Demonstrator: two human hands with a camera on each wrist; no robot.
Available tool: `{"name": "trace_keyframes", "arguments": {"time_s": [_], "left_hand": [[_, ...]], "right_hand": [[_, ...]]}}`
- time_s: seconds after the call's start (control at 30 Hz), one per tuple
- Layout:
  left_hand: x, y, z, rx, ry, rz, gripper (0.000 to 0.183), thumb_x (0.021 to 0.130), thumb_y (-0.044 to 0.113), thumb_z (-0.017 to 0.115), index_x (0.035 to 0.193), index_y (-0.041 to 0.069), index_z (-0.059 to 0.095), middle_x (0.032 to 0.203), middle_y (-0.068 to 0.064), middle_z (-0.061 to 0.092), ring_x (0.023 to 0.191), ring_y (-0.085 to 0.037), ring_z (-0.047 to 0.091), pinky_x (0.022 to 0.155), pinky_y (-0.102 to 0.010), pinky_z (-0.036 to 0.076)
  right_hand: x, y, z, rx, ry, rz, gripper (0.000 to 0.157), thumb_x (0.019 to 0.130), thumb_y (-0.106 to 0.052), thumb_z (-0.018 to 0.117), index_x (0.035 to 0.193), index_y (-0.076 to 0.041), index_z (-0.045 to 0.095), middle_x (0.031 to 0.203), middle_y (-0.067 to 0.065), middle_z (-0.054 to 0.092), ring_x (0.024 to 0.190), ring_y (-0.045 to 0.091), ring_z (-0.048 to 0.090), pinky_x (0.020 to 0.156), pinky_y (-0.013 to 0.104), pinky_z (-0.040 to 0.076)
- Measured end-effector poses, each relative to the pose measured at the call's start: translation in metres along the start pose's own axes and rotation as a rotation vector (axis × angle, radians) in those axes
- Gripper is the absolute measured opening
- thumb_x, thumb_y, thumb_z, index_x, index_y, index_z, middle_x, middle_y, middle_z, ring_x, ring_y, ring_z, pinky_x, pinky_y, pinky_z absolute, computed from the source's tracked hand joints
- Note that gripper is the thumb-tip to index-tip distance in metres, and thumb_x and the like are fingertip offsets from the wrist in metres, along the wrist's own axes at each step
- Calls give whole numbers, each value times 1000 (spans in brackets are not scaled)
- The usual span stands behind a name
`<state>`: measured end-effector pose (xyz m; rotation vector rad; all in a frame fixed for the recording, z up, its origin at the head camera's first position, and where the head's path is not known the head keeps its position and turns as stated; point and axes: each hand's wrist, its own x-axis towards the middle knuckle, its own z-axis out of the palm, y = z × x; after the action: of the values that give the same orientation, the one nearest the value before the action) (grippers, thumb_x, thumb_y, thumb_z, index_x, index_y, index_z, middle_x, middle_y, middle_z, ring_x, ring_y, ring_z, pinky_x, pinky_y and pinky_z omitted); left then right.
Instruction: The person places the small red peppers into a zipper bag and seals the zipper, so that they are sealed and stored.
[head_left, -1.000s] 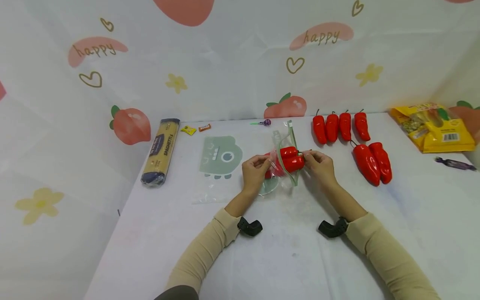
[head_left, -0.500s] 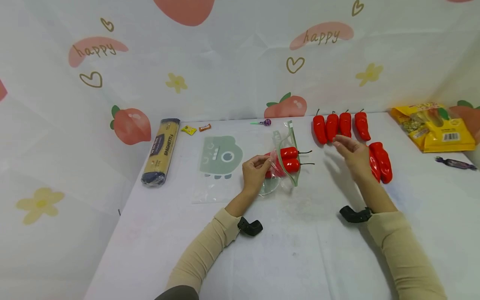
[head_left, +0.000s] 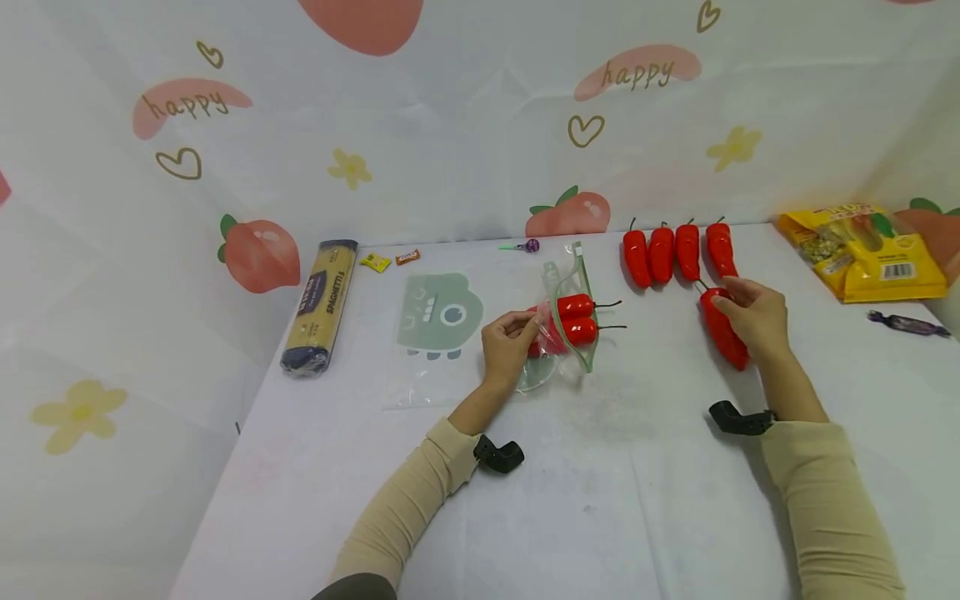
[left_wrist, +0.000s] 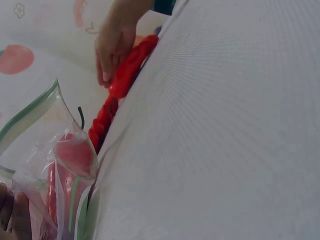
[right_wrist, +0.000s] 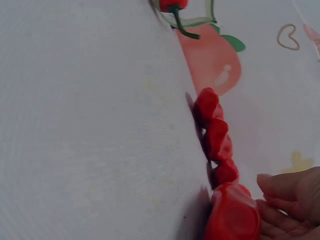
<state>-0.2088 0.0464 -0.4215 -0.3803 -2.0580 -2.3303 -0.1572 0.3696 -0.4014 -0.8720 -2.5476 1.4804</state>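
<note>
1. Left hand (head_left: 506, 346), centre of the head frame: finger and thumb pinch the clear film of the zip bag (head_left: 420, 385).
2. Zip bag: lies across the centre, printed with a green creature; its green-edged mouth stands open towards the right.
3. Bagged peppers (head_left: 581, 332): two, red, side by side, stems projecting past the mouth.
4. Right hand (head_left: 759, 323), right of centre, well apart from the left: beside a loose red pepper (head_left: 723, 335); whether its fingers grip anything cannot be told.
5. Row of four red peppers (head_left: 662, 257), upper right, stems upward in the frame.
6. Spaghetti pack (head_left: 321, 308), left of centre; lollipop (head_left: 532, 246), upper centre.
7. Yellow packet (head_left: 900, 272), far right.
</note>
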Motion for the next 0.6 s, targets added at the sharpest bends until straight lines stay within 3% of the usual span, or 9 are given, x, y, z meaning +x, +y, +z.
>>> {"name": "trace_keyframes", "arguments": {"time_s": [0.17,0.33,0.47,0.6], "left_hand": [[-1,0,0,-3,9,-14,21,83,4,64,93,-14,64,89,-32,65,62,-3,60,63,-16,55],[-1,0,0,17,4,-22,20,83,4,64,94,-14,64,91,-31,65,64,-2,61,64,-16,55],[-1,1,0,22,7,-20,21,83,5,64,93,-13,64,91,-31,66,64,-3,61,65,-16,55],[-1,0,0,11,7,-12,21,83,4,64,93,-15,64,90,-32,65,64,-4,61,63,-16,55]], "right_hand": [[2,4,9,-186,-70,-28,74,91,-42,49,146,-9,13,147,28,21,133,45,20,102,61,33],[0,1,13,-191,-51,-32,75,91,-40,49,147,-9,10,146,29,22,131,45,23,99,61,37],[-3,-8,12,-74,18,-2,70,91,-42,45,147,-10,16,148,24,22,132,38,24,103,54,37],[-7,-26,15,260,46,55,63,91,-43,48,145,-16,28,136,5,39,122,17,37,109,32,36]]}}
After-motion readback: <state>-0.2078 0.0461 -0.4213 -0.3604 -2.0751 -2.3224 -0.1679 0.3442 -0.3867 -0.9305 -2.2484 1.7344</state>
